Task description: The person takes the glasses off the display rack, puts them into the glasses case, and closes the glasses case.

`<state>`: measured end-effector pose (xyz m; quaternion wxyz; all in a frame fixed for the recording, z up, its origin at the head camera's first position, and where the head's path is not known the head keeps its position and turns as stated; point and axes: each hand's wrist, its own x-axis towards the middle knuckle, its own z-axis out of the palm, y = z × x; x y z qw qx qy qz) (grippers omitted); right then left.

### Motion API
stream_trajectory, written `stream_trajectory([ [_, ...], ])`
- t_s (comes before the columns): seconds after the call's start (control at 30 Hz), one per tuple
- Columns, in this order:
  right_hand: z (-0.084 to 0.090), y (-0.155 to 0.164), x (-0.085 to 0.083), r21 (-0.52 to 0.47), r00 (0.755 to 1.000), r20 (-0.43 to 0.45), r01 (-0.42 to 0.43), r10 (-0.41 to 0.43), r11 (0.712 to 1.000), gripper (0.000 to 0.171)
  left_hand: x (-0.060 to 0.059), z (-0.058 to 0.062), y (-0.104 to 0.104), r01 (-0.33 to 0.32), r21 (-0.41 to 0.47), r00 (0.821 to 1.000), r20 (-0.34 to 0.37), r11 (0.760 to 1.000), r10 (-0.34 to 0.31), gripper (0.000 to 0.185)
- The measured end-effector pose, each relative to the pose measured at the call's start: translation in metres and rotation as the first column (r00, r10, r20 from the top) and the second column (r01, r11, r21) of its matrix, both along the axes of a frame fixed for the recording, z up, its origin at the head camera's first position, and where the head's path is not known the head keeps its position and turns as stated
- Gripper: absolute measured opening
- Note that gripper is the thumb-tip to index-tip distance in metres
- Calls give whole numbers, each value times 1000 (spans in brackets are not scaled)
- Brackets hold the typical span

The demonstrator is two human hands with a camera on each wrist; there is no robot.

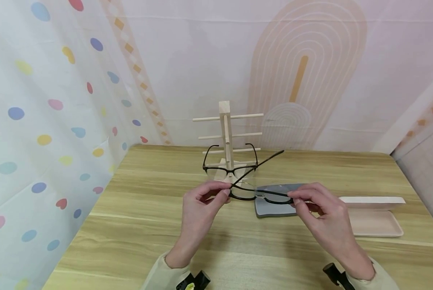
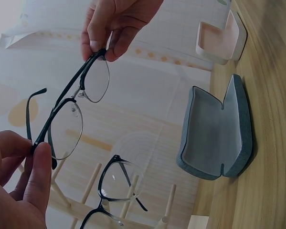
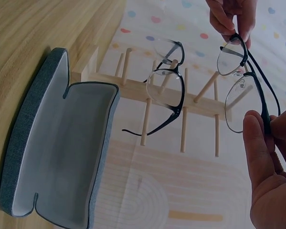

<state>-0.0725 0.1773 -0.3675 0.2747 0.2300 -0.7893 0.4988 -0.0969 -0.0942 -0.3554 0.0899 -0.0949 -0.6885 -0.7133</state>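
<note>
A pair of black half-rim glasses (image 1: 254, 194) is held above the table between both hands. My left hand (image 1: 226, 190) pinches one end of the frame with thumb and forefinger. My right hand (image 1: 295, 200) pinches the other end. One temple arm (image 1: 270, 158) stands unfolded, pointing up and away. In the left wrist view, the left hand (image 2: 37, 150) grips the frame's corner, with the glasses (image 2: 71, 114) stretching up to the right hand (image 2: 109, 45). In the right wrist view, the right hand (image 3: 264, 121) holds the near corner of the glasses (image 3: 243, 81).
A wooden peg stand (image 1: 226, 133) at the table's far middle carries a second pair of black glasses (image 1: 231, 169) on its lowest pegs. An open grey case (image 1: 274, 209) lies just beyond the hands. An open pale pink case (image 1: 376, 219) sits at the right.
</note>
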Motion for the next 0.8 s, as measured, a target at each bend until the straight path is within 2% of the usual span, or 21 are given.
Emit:
stream_trajectory([
  [0.3,0,2,0,5,999,32,13,-13,1000,32,0,0,0,2,-40,1000,2,999,-1,15],
  [0.8,-1,-1,0,-2,999,37,12,-12,1000,32,-1,-1,-2,16,-77,1000,24,997,-14,17],
])
